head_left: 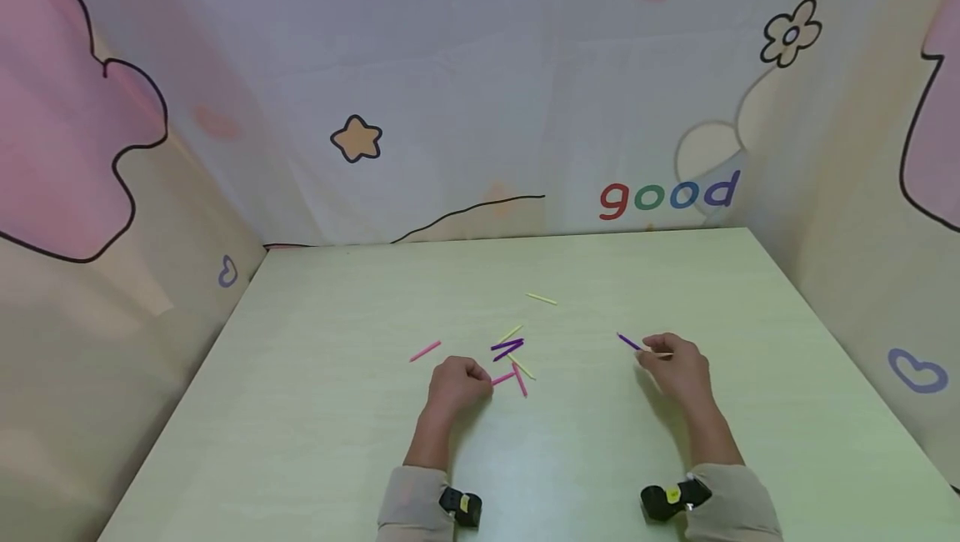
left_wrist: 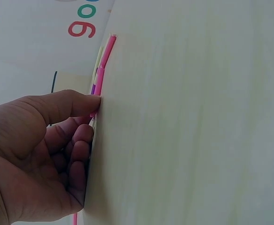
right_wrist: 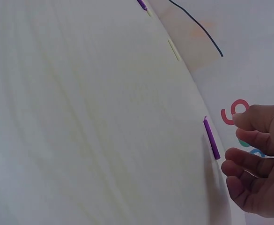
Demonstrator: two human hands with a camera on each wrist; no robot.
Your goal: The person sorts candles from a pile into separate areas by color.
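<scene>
My left hand (head_left: 459, 383) pinches the near end of a thin pink candle (head_left: 503, 378) between thumb and fingers, low over the table. In the left wrist view that pink candle (left_wrist: 99, 82) runs up from the thumb tip, its lower end partly hidden by the hand. A second pink candle (head_left: 520, 381) lies by its far end. Off to the right, my right hand (head_left: 677, 368) hovers beside a purple candle (head_left: 628, 341). The right wrist view shows this purple candle (right_wrist: 211, 139) lying on the table, wick at its far end, with the loosely bent fingers apart from it.
Two purple candles (head_left: 507, 344) and two yellow candles (head_left: 522, 367) lie in a loose cluster beyond the left hand. One pink candle (head_left: 425, 350) is left of it, and one yellow candle (head_left: 542, 298) farther back. Printed cloth (head_left: 450, 67) walls the pale table (head_left: 337, 292).
</scene>
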